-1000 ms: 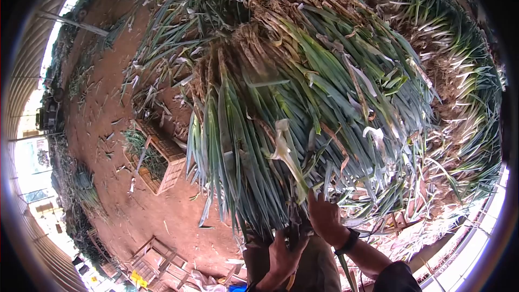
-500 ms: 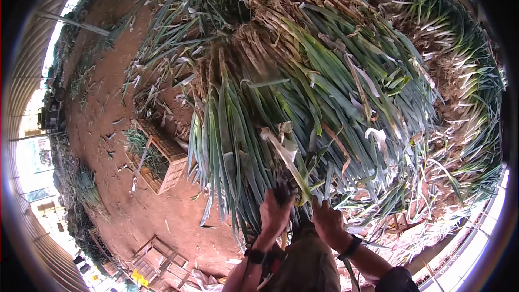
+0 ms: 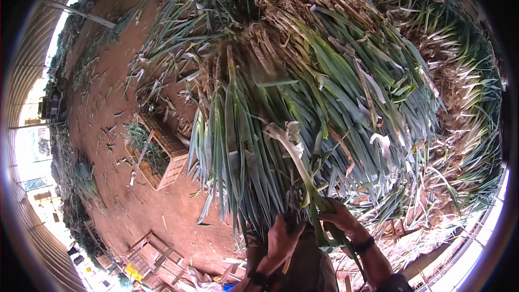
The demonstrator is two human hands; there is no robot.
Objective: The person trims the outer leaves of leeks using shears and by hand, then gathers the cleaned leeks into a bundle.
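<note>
a head-worn fisheye view looks down on a huge heap of harvested green onions [image 3: 324,92], long green leaves fanned toward the camera and pale, rooty ends farther back. no brand, label or readable writing shows anywhere.

at the bottom centre, the person's right hand [image 3: 343,217] is closed around the green stalk of a single green onion [image 3: 294,154], whose pale, partly peeled white end sticks up above the heap's leaves. the left hand [image 3: 281,238] is just beside it, fingers curled into the dark leaf tips at the near edge of the heap; whether it truly grips something cannot be told. the two hands are close together but not touching. a dark band [image 3: 365,246] circles the right wrist.

left of the heap lies open red dirt floor [image 3: 108,130], strewn with loose leaves. a slatted wooden crate [image 3: 159,154] holding some greens stands there, well apart from the hands. more wooden crates [image 3: 148,259] lie at the lower left edge. to the right, the onions run up to the frame's rim, leaving no free ground.
</note>
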